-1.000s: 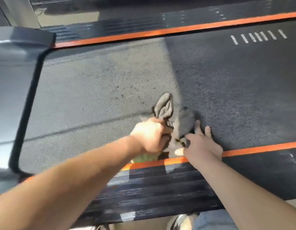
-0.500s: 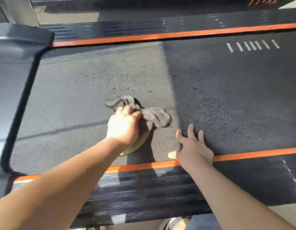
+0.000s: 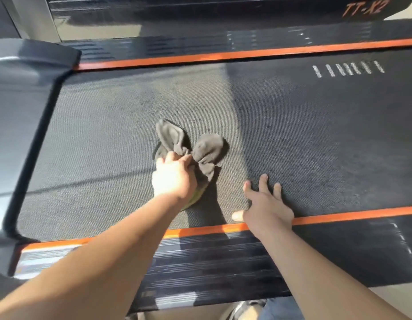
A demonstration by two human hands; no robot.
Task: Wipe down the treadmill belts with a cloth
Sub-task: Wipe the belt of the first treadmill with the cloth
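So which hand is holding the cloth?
The left hand: it grips the bunched grey cloth on the treadmill belt. The right hand holds nothing and lies flat on the belt, spread open.

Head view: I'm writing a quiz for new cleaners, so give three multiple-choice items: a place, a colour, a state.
1. Where is the right hand? A) on the cloth B) flat on the belt C) raised in the air
2. The stripes edging the belt are: A) orange B) blue C) white
3. The left hand is: A) open, hovering B) gripping the cloth C) a bare fist
Key: 1B, its spread fingers lie on the belt, apart from the cloth; 2A, both stripes show orange; 3B, its fingers curl around the bunched cloth.
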